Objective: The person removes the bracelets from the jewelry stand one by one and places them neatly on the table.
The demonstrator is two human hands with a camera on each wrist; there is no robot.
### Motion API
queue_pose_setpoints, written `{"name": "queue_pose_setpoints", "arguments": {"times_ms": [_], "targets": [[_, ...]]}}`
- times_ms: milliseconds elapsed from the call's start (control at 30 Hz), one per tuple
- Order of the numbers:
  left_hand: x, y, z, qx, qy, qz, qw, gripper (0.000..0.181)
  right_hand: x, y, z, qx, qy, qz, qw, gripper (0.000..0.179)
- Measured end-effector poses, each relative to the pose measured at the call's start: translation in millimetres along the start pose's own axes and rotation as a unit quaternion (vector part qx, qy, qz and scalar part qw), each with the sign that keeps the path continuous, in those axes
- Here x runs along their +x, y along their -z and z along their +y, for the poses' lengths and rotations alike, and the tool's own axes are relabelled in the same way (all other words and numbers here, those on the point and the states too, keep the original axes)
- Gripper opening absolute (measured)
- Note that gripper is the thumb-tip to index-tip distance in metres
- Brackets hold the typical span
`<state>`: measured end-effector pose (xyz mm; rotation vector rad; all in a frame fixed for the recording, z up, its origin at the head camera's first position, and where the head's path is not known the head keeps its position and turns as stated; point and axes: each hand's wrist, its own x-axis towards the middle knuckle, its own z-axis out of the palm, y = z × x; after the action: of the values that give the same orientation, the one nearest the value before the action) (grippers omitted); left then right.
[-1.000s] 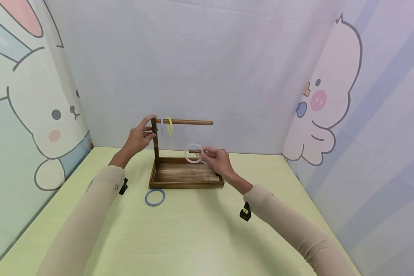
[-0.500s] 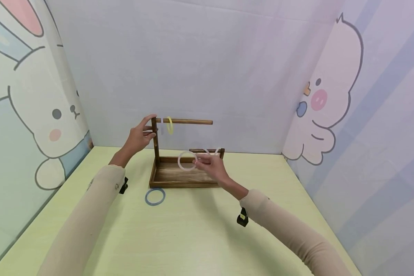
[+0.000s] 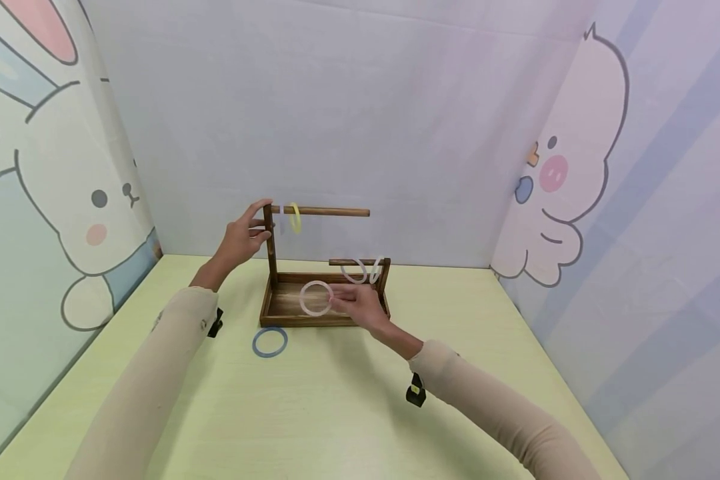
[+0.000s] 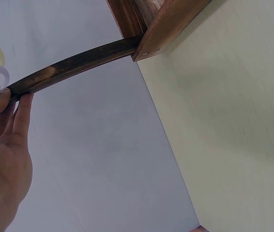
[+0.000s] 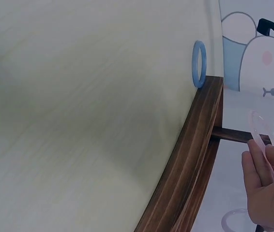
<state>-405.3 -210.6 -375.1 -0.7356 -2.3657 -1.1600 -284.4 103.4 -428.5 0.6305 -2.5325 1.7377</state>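
Observation:
A wooden stand has a tall post (image 3: 272,263) at the left, an upper rod (image 3: 336,212) and a shorter lower rod (image 3: 339,262). My left hand (image 3: 240,240) grips the post near its top, thumb and fingers on either side in the left wrist view. My right hand (image 3: 363,307) pinches a pale pinkish, translucent ring (image 3: 302,299) by its right side, in front of the stand's tray (image 3: 309,321). A yellow ring (image 3: 297,221) and a pale lavender ring (image 3: 282,210) hang on the upper rod. Two whitish rings (image 3: 376,270) hang on the lower rod.
A blue ring (image 3: 269,355) lies on the pale yellow-green table (image 3: 336,413), by the tray's front left corner. Curtains with a printed rabbit (image 3: 78,193) and a printed bird-like figure (image 3: 576,173) enclose the table at the back and sides.
My right hand has drawn the pinkish ring from the end of the lower rod down, left and towards me, baring the two whitish rings there. My left hand stays on the post.

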Motion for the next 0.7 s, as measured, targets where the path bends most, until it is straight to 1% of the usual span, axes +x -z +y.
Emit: {"name": "queue_pose_setpoints", "arguments": {"times_ms": [133, 233, 367, 500, 700], "targets": [[-0.3, -0.2, -0.6, 0.004, -0.003, 0.0, 1.0, 0.079, -4.3, -7, 6, 0.01, 0.004, -0.012, 0.9999, 0.033], [-0.9, -0.2, -0.7, 0.004, -0.003, 0.0, 1.0, 0.08, -6.7, -11, 10, 0.018, -0.006, -0.02, 0.9996, 0.035], [-0.9, -0.1, -0.3, 0.002, 0.006, 0.0, 1.0, 0.08, -8.7, -17, 16, 0.049, -0.023, -0.034, 0.998, 0.036], [-0.2, 0.1, -0.1, -0.002, 0.015, 0.001, 0.9999, 0.08, -10.0, -23, 22, 0.069, -0.026, -0.044, 0.9963, 0.035], [0.0, 0.2, 0.0, -0.002, 0.01, 0.0, 0.9999, 0.078, -12.5, -29, 27, 0.062, -0.035, -0.059, 0.9957, 0.033]]}}
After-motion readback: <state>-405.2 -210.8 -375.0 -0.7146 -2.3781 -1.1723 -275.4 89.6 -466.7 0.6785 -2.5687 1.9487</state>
